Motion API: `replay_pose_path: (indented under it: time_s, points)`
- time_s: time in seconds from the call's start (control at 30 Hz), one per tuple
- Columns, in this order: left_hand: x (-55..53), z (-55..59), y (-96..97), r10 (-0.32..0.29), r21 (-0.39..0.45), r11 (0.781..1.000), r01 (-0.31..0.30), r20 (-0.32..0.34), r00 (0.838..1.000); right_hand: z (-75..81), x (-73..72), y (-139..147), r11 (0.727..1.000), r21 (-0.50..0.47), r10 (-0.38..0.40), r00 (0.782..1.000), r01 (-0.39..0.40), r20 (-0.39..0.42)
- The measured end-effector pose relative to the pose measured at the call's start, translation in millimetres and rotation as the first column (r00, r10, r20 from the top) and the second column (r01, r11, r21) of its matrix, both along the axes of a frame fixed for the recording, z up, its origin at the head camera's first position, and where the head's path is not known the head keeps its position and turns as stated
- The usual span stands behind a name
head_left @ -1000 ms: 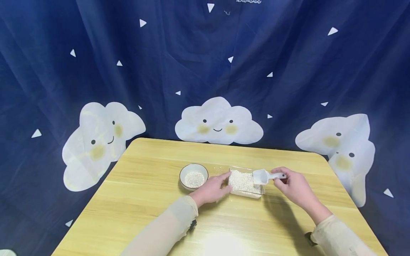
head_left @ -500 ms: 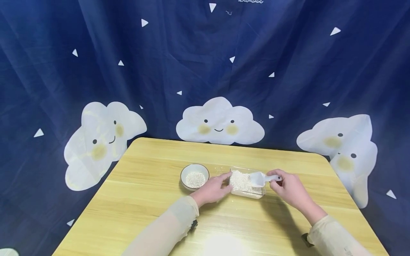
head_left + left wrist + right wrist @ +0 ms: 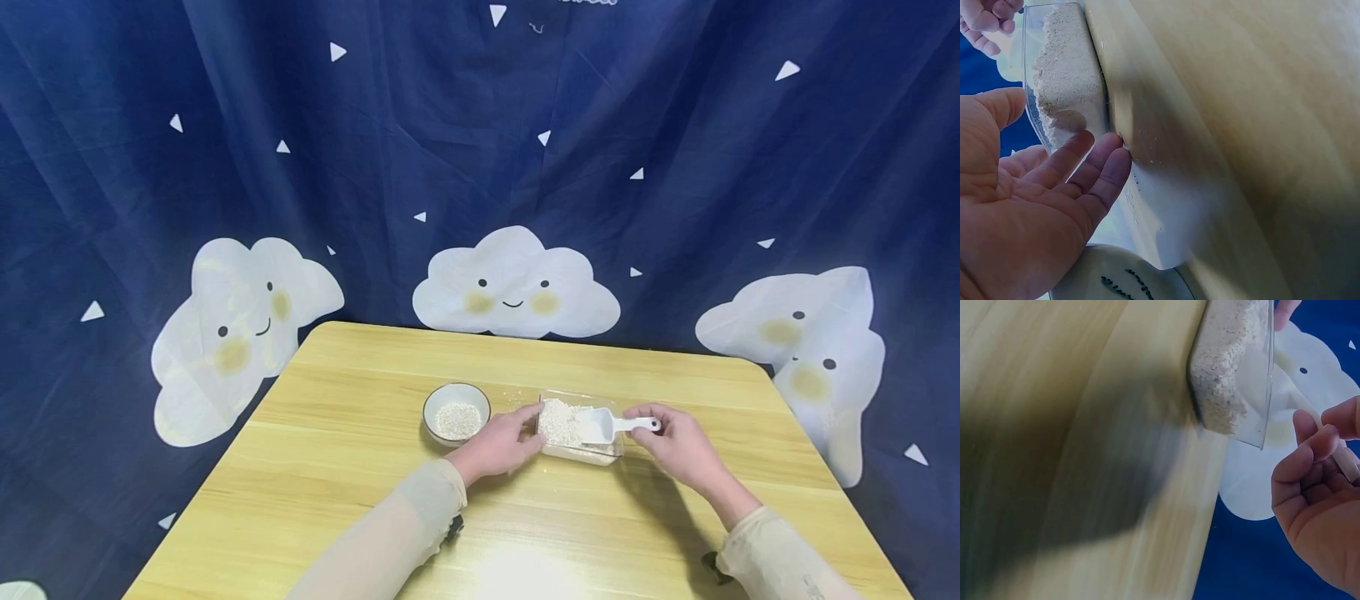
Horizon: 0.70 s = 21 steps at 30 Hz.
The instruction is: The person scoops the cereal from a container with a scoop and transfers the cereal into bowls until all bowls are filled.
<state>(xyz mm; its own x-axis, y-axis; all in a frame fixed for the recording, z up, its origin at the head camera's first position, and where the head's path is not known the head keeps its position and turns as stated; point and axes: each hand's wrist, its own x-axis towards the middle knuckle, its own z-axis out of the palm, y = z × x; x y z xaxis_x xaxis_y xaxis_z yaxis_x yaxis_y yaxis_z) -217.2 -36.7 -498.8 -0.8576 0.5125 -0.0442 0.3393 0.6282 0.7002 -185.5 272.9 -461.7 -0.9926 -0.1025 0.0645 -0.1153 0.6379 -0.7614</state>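
A clear rectangular container of pale, oat-like flakes stands on the table. My left hand is at its left end, with fairly straight fingers touching that end in the left wrist view. At the right end, my right hand pinches the handle of a white scoop between thumb and fingers. The scoop's head lies low in the flakes, its front edge partly buried. Left of the container sits a white bowl with a dark rim and some flakes inside, close to my left wrist.
The wooden table reaches back to a blue curtain printed with white clouds. A few loose flakes lie between bowl and container. Bowl and container stand close together.
My right hand has moved left and slightly toward me, bringing the scoop from the container's right side down into the flakes. My left hand stays at the container's left end.
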Motion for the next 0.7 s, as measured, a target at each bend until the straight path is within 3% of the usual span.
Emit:
replay_pose_path:
  time_s: [0.13, 0.3, 0.47, 0.7]
  points:
    - [-0.7, -0.2, 0.6, 0.005, 0.002, 1.000, -0.005, 0.005, 1.000, -3.4, -0.9, 2.7, 0.992, -0.118, -0.026, 0.994, 0.038, 0.103]
    - [-0.4, 0.6, 1.0, 0.002, 0.006, 1.000, -0.002, 0.011, 1.000, -8.4, -0.7, 2.5, 0.961, -0.265, -0.024, 0.973, 0.086, 0.228]
    - [-0.9, 0.2, 0.9, -0.002, -0.002, 1.000, 0.002, -0.002, 1.000, -14.0, -1.3, -1.1, 0.926, -0.362, 0.000, 0.961, 0.105, 0.278]
    - [-0.7, -0.9, -0.1, -0.002, 0.001, 1.000, 0.002, -0.006, 1.000, -20.4, -1.8, -3.1, 0.897, -0.422, 0.020, 0.941, 0.133, 0.338]
